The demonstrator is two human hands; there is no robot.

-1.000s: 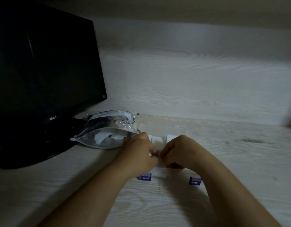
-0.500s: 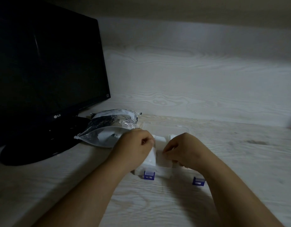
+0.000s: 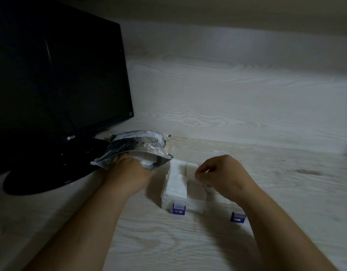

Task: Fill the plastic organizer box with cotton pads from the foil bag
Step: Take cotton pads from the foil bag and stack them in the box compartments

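Left hand (image 3: 129, 173): our fingers inside foil bag (image 3: 137, 145); grip hidden.
Right hand (image 3: 223, 177): curled over box (image 3: 196, 206); we cannot tell its hold.

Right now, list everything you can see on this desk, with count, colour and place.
monitor: one, black, upright at the far left
foil bag: one, silver and black, lying by the monitor's base
organizer box: one, clear plastic, mid desk, right of the bag
cotton pads: white, count unclear, stacked in the box's left part
latches: two, blue, on the box's near edge
desk: one, pale wood grain, under everything
left hand: one, fingers hidden inside the foil bag's mouth
right hand: one, fingers curled above the box; unclear whether it holds anything
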